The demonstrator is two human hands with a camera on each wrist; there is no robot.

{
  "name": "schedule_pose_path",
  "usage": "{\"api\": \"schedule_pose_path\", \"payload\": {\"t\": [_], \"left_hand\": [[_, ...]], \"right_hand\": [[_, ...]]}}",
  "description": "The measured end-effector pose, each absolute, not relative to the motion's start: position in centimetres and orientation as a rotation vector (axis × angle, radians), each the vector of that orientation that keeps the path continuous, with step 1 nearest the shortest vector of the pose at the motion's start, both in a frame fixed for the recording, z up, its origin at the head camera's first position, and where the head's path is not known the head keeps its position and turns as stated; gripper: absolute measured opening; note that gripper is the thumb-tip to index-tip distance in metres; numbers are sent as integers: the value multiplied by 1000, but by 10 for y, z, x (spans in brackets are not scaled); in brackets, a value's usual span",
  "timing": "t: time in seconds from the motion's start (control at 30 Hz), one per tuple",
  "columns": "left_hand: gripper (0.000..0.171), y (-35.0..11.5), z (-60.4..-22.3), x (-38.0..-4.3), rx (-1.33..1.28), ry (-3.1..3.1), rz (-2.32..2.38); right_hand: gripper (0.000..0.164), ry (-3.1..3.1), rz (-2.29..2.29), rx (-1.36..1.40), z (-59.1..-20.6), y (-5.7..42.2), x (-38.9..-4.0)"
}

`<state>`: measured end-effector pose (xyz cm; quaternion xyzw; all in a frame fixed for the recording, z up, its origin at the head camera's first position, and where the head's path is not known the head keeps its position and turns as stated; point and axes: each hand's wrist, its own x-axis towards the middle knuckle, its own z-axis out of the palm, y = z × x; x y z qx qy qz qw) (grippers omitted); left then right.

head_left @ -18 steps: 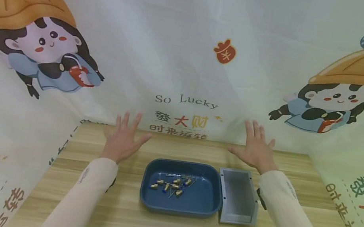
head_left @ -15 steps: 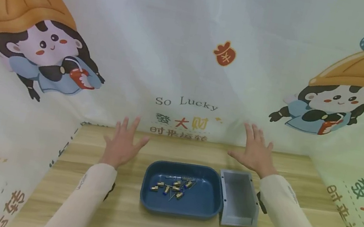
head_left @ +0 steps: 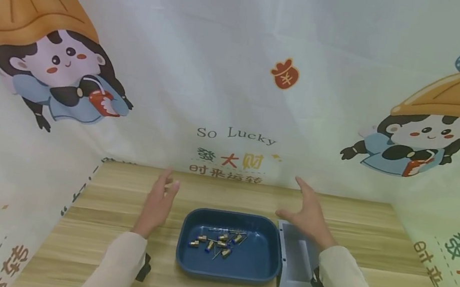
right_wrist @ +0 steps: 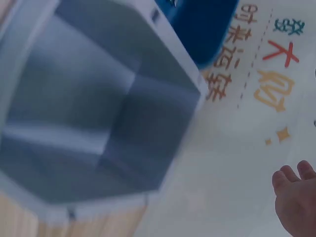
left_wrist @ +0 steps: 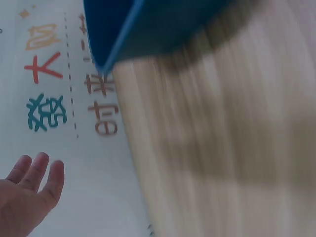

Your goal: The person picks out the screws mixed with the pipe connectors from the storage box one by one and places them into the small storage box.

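Drawing inward, our left hand (head_left: 157, 205) and right hand (head_left: 310, 219) neared the blue tray (head_left: 248, 264), fingers loose, holding nothing; brass fittings (head_left: 226, 253) lay untouched inside, so handling, we judged, hadn't begun.

Extending both pale-sleeved forearms (head_left: 116, 264) forward and inward; pointing the left hand (head_left: 157, 204) forward with fingers (head_left: 163, 180) loosely extended beside the thumb (head_left: 173, 193); angling the right hand (head_left: 310, 219) inward, parting thumb widely from fingers.
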<state>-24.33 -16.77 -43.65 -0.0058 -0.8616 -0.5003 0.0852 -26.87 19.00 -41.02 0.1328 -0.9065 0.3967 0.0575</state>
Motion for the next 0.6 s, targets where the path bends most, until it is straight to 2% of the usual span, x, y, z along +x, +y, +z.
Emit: {"api": "schedule_pose_path", "payload": {"t": [0.27, 0.6], "left_hand": [[50, -146, -467, -231, 81, -2529, -1635], [44, -131, -490, -218, 182, -2453, -1664]], "right_hand": [[87, -2704, 1612, 376, -431, 169, -256], [81, -2685, 1648, 397, -464, 143, -245]]}}
